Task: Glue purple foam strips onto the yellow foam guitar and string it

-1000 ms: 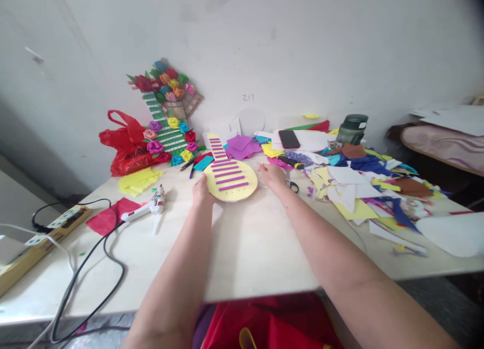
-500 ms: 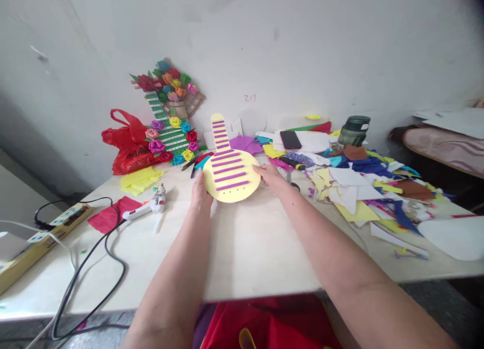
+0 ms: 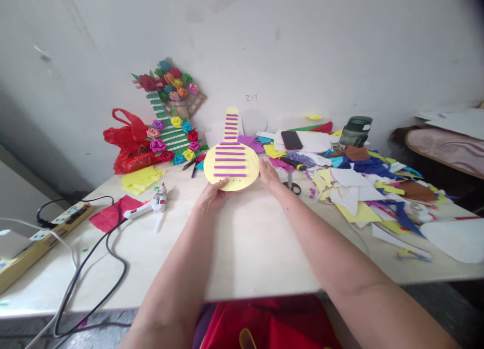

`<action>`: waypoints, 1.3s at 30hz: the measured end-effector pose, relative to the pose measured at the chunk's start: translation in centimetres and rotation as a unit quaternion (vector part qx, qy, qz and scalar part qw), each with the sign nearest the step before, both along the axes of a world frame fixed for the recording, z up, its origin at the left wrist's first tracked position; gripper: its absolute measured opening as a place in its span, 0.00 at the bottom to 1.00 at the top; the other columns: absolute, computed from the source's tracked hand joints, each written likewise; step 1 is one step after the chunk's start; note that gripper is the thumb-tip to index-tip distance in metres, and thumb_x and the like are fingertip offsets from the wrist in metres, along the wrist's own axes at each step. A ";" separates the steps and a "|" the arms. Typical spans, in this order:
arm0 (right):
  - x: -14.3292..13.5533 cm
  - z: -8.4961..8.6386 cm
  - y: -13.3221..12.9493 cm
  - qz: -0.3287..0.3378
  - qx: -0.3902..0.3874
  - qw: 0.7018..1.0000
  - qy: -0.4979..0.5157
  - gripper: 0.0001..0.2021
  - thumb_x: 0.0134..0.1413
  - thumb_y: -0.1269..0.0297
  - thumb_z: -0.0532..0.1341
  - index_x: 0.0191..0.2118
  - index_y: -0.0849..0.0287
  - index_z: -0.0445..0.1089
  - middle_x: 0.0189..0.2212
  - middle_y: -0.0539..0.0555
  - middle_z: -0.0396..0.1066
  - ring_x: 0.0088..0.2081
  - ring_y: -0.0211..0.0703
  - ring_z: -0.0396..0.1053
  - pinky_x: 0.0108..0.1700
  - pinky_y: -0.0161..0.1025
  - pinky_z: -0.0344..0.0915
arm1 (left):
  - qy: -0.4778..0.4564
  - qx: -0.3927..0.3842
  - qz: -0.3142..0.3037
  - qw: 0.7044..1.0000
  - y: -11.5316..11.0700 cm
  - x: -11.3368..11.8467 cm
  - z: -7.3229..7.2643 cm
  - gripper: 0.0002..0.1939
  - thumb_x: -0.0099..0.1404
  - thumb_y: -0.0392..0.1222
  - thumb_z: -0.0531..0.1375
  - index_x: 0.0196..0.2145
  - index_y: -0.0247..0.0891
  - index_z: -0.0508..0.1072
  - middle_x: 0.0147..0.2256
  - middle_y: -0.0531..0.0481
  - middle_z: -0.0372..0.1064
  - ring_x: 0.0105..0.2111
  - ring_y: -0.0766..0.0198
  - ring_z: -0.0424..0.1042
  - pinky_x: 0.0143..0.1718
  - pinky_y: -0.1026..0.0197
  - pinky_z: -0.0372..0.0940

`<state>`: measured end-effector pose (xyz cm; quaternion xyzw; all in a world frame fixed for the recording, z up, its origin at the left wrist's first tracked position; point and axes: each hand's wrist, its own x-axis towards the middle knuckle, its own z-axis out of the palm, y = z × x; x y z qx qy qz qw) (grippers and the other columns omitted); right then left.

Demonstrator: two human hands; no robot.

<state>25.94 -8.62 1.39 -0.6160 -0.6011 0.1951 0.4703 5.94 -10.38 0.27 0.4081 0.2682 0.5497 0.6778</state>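
Observation:
A yellow paper guitar shape (image 3: 230,162) with purple strips across its round body and narrow neck is held above the table, neck pointing away from me. My left hand (image 3: 213,195) grips the lower left edge of the body, thumb on the front and fingers hidden behind. At the right edge, my right hand (image 3: 267,174) touches the body, its fingers mostly behind the rim. A row of small dark dots lies along the bottom of the shape.
A glue gun (image 3: 161,200), red paper (image 3: 108,213) and power strip (image 3: 64,227) lie left. Behind stand a flower-decorated craft (image 3: 174,132) and red bag (image 3: 130,147). Scissors (image 3: 293,186), a phone (image 3: 291,140), a bottle (image 3: 355,132) and paper scraps (image 3: 355,180) are right.
The yellow shape has turned so its neck points straight away, having leaned left before. My left hand has moved from its left side to its lower edge.

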 end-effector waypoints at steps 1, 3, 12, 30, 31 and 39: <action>0.0 0.1 -0.1 -0.030 -0.002 0.998 -0.048 0.23 0.59 0.51 0.40 0.39 0.59 0.67 0.27 0.56 0.68 0.30 0.43 0.63 0.31 0.37 0.55 | -0.003 0.001 0.006 1.000 0.2 -0.1 -0.1 0.28 0.51 0.29 0.62 0.50 0.36 0.63 0.45 0.41 0.69 0.45 0.51 0.69 0.44 0.50 0.68; -0.1 0.4 -0.4 -0.073 0.001 0.992 -0.101 0.20 0.59 0.55 0.42 0.40 0.56 0.67 0.30 0.55 0.69 0.32 0.43 0.64 0.32 0.37 0.54 | -0.005 -0.002 0.024 1.000 0.5 -0.2 -0.4 0.27 0.51 0.30 0.63 0.49 0.36 0.64 0.44 0.42 0.70 0.45 0.51 0.69 0.43 0.51 0.69; -0.6 0.4 -1.4 -0.075 0.082 0.952 -0.286 0.17 0.59 0.57 0.45 0.46 0.51 0.67 0.36 0.53 0.72 0.33 0.41 0.64 0.29 0.35 0.50 | -0.021 -0.015 0.074 0.997 1.0 -0.3 -0.8 0.25 0.50 0.33 0.64 0.47 0.36 0.66 0.43 0.43 0.70 0.42 0.53 0.71 0.38 0.54 0.71; -2.4 0.3 -2.5 -0.037 0.110 0.926 -0.359 0.18 0.57 0.54 0.48 0.32 0.53 0.73 0.32 0.52 0.71 0.34 0.39 0.63 0.27 0.34 0.46 | -0.029 -0.009 0.091 0.995 1.0 -0.1 -0.9 0.26 0.50 0.33 0.64 0.48 0.38 0.65 0.46 0.43 0.69 0.42 0.54 0.71 0.38 0.56 0.71; -2.4 0.2 -2.5 -0.035 0.112 0.928 -0.354 0.17 0.57 0.55 0.49 0.32 0.53 0.73 0.32 0.52 0.71 0.34 0.39 0.64 0.27 0.34 0.47 | -0.029 -0.006 0.089 0.996 1.0 -0.1 -0.9 0.26 0.50 0.34 0.64 0.48 0.38 0.65 0.46 0.43 0.69 0.42 0.54 0.71 0.38 0.56 0.71; -2.5 -0.4 -2.2 -0.029 0.138 0.944 -0.298 0.12 0.56 0.58 0.52 0.36 0.52 0.73 0.36 0.49 0.73 0.39 0.39 0.66 0.32 0.34 0.53 | -0.039 -0.005 0.095 0.995 1.1 -0.2 -1.1 0.26 0.51 0.34 0.63 0.49 0.38 0.64 0.45 0.44 0.69 0.44 0.54 0.70 0.40 0.55 0.70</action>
